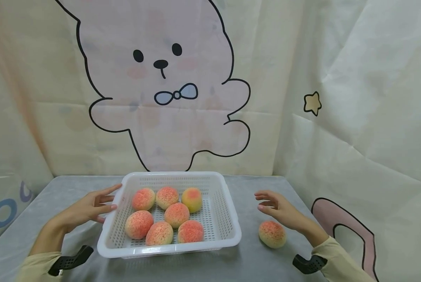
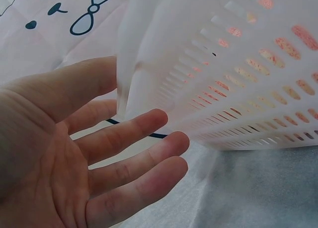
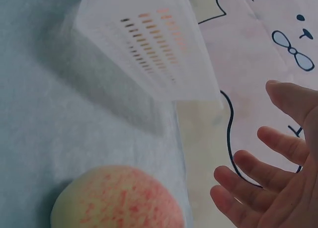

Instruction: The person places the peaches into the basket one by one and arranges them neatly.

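Note:
A white plastic basket [image 1: 222,219] with slotted walls stands mid-table, holding several red-and-yellow peaches [image 1: 139,225]. At its left side is my left hand [image 1: 87,209], fingers extended and slightly bent, touching the rim. In the left wrist view the left hand [image 2: 99,153] has its thumb and index finger by the basket wall [image 2: 198,84], its other fingers spread beneath. To the right of the basket, a single peach [image 1: 272,234] lies on the table. Just above and behind that peach hovers my right hand [image 1: 281,209], fingers loosely bent, holding nothing. The right wrist view shows the peach [image 3: 119,200] apart from the right hand [image 3: 278,173].
A grey cloth-like surface covers the table [image 1: 245,262]. Behind it hangs a pale curtain with a cartoon bear [image 1: 161,129], and another pale curtain [image 1: 365,117] borders the right side. Black straps [image 1: 71,261] sit on both wrists.

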Demonstrator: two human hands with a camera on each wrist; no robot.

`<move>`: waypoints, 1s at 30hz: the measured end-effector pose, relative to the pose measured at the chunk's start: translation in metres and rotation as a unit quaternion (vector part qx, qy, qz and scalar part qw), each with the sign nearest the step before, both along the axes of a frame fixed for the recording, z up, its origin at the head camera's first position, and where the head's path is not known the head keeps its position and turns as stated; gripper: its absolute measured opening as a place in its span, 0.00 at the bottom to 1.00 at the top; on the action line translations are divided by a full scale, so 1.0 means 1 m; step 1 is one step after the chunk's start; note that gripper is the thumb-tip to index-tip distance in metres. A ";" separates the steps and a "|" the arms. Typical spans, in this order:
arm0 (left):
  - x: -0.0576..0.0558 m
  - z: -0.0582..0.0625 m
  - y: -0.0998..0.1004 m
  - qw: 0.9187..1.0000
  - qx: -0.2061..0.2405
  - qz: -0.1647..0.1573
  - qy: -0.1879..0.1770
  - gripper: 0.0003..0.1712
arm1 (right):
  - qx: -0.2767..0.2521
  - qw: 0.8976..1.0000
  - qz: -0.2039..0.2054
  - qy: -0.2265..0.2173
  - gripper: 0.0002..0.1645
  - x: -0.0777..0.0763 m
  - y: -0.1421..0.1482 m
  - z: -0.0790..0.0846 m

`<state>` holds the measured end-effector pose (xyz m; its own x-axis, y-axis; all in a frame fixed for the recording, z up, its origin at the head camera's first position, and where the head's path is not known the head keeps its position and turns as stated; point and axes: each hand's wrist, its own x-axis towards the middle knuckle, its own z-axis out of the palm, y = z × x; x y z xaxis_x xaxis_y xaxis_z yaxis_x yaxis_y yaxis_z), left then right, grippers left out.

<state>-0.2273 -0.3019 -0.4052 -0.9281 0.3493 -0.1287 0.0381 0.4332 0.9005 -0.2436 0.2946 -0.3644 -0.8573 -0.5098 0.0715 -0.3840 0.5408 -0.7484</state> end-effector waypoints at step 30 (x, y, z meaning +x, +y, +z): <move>0.001 0.000 0.004 1.000 -0.022 0.019 0.005 0.49 | 0.038 0.997 0.015 -0.067 0.36 0.012 0.063 -0.050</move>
<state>-0.2263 -0.2982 -0.4051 -0.9422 0.3075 -0.1332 0.0299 0.4732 0.8805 -0.2319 0.3572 -0.4145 -0.8408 -0.5350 -0.0831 -0.2997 0.5876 -0.7516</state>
